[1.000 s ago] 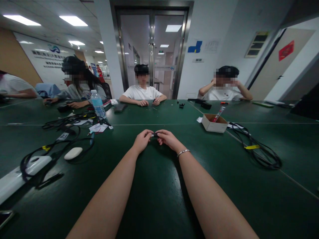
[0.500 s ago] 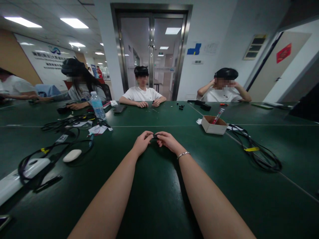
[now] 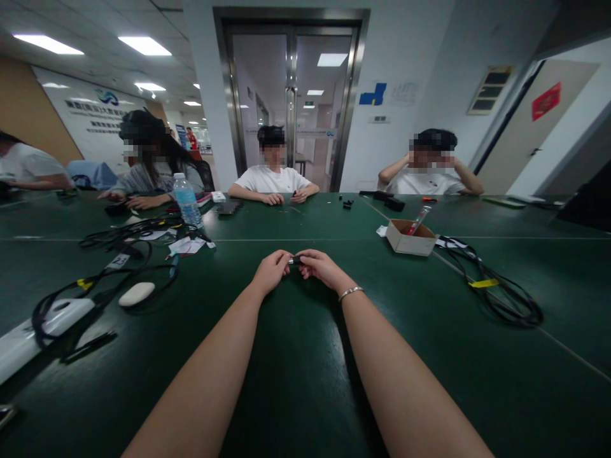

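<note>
Both my hands meet over the green table (image 3: 291, 356), a little above its middle. Between them is a small black piece with a silver metal part, which looks like a USB flash drive (image 3: 295, 260). My left hand (image 3: 272, 272) pinches it at the silver side. The fingers of my right hand (image 3: 323, 270) are closed on the black side, and a silver bracelet circles that wrist. Fingertips cover both ends of the drive, so its full shape is hidden.
A cardboard box (image 3: 411, 244) holding a clear tube stands to the right, near a coiled black cable (image 3: 506, 299). Leftward lie tangled cables (image 3: 138, 261), a white mouse (image 3: 137, 294) and a water bottle (image 3: 188, 202). Several people sit around the table.
More of the drive's silver part now shows between my hands, and my left hand has shifted slightly left. At the far left, a person's arm has drawn back.
</note>
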### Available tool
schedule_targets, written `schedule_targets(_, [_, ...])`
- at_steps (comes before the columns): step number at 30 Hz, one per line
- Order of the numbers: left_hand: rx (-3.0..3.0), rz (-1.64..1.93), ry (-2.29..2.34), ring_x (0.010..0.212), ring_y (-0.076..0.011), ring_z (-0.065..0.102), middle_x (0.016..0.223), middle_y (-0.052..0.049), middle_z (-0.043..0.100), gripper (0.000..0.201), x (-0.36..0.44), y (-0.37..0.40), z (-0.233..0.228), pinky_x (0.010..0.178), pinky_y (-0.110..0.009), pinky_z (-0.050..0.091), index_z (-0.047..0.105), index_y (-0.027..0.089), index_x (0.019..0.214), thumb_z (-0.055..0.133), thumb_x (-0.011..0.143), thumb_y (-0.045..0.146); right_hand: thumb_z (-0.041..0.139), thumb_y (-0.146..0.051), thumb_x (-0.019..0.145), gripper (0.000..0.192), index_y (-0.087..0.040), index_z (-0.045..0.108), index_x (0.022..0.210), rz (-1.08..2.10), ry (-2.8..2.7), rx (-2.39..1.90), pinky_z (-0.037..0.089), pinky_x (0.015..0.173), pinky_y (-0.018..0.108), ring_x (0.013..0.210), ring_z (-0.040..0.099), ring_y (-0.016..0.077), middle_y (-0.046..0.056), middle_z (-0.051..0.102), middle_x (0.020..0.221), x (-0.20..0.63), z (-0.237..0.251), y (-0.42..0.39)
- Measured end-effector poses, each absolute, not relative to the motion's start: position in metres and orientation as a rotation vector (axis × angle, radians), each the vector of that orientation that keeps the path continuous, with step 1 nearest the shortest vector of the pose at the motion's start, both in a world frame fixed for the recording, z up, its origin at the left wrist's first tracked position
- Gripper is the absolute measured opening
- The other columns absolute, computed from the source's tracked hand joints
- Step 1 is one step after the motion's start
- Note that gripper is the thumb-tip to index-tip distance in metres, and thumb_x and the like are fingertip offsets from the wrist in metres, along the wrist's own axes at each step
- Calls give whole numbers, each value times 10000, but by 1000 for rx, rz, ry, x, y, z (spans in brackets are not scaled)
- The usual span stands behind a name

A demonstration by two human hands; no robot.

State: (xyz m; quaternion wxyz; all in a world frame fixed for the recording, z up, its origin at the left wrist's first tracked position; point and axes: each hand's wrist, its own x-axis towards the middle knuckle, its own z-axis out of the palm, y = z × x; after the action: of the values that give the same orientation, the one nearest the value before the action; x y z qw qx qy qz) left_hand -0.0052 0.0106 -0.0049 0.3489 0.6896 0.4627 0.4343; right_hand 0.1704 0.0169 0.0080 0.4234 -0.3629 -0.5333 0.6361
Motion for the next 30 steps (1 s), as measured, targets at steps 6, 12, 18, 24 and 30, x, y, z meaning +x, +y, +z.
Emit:
schedule_targets(6, [1701, 1172, 1204, 615, -110, 546, 810, -10, 587, 288, -5, 13, -7, 591, -236, 434, 589, 201, 1020, 481, 826, 385, 488, -66, 870, 142, -114, 585, 962, 1574, -1337, -949, 498, 455, 173, 464, 557, 93, 20, 599, 588, 170, 11, 16])
schedule_targets(12, [1727, 1164, 1198, 626, -121, 543, 726, -7, 570, 263, -5, 12, -5, 605, -241, 438, 591, 182, 1005, 469, 832, 337, 506, -67, 867, 135, -109, 585, 968, 1587, -1340, -930, 500, 460, 174, 464, 556, 88, 20, 603, 604, 170, 9, 17])
schedule_targets(18, [1729, 1189, 1251, 670, -131, 546, 812, -26, 591, 302, -4, 10, -2, 639, -254, 446, 612, 191, 969, 408, 862, 387, 497, -70, 878, 132, -110, 581, 972, 1593, -1337, -938, 500, 465, 170, 467, 565, 90, 25, 609, 604, 170, 10, 18])
schedule_targets(24, [1729, 1206, 1237, 770, -149, 564, 936, -54, 601, 252, -5, 11, -3, 691, -264, 455, 609, 192, 1015, 515, 795, 271, 510, -74, 869, 131, -111, 579, 973, 1598, -1342, -937, 502, 465, 171, 466, 562, 90, 23, 610, 604, 170, 9, 18])
schedule_targets(30, [1737, 1168, 1236, 702, -143, 558, 790, -21, 597, 260, -5, 10, -3, 664, -262, 448, 605, 191, 982, 456, 843, 353, 505, -65, 868, 129, -108, 575, 968, 1598, -1342, -933, 499, 468, 171, 469, 563, 92, 20, 600, 591, 170, 10, 17])
